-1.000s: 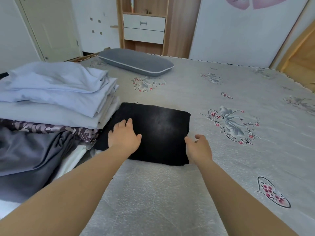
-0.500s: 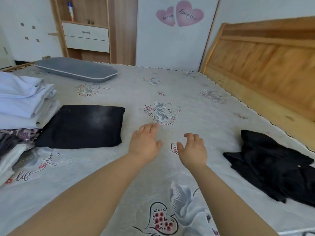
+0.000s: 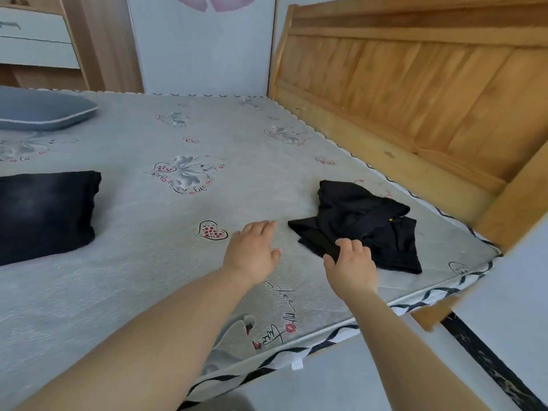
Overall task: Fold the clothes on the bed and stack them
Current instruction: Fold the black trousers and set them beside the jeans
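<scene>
While right hand (image 3: 350, 266) pinches near edge of crumpled black garment (image 3: 367, 226), far right on bed (image 3: 178, 262); left hand (image 3: 252, 250) spread, empty. Risk: one-corner lift tangles cloth, drags it off edge.

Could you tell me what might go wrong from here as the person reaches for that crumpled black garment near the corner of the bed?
1. The crumpled black garment lies near the mattress corner; a careless pull could drag part of it off the bed.
2. The right hand meets only its near edge and the left hand is off it, so it may lift bunched and fold unevenly.
3. The folded black item sits far to the left, so the carry across could undo a loose fold.
</scene>
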